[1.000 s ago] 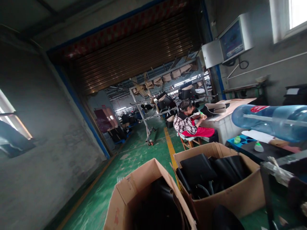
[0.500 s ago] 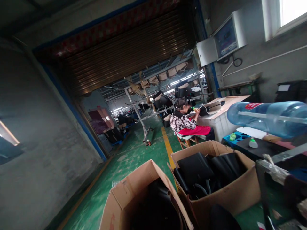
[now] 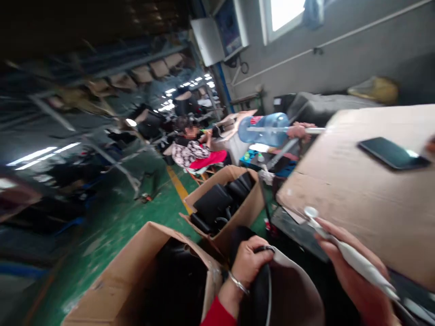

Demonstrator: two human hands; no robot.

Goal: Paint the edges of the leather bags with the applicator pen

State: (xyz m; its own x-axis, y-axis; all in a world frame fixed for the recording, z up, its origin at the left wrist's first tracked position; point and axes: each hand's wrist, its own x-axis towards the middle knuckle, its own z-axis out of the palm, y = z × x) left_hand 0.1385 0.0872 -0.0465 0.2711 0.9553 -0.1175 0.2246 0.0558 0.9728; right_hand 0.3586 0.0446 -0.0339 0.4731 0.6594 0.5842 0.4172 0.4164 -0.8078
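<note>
My left hand [image 3: 249,262], with a metal bracelet and red sleeve, is closed on the upper edge of a black leather-like piece with a grey-brown face [image 3: 295,285]. That piece curves down at the bottom of the view, and its lower part is cut off. To the right, my right hand [image 3: 360,271] is wrapped round a white handheld tool [image 3: 356,258] with a round white head and a thin tip. A dark cord seems to leave its rear end. The tool is apart from the black piece.
Two cardboard boxes, a near one [image 3: 112,290] and a farther one [image 3: 238,222], hold black pieces. A board-topped table [image 3: 340,181] at right carries a phone [image 3: 392,153]. A blue water bottle [image 3: 265,129] lies sideways on a frame. Farther back a person [image 3: 193,149] sits working.
The view has swung right, bringing the board-topped table and phone in. Both my hands have come into view, the left gripping the black piece and the right holding the white tool.
</note>
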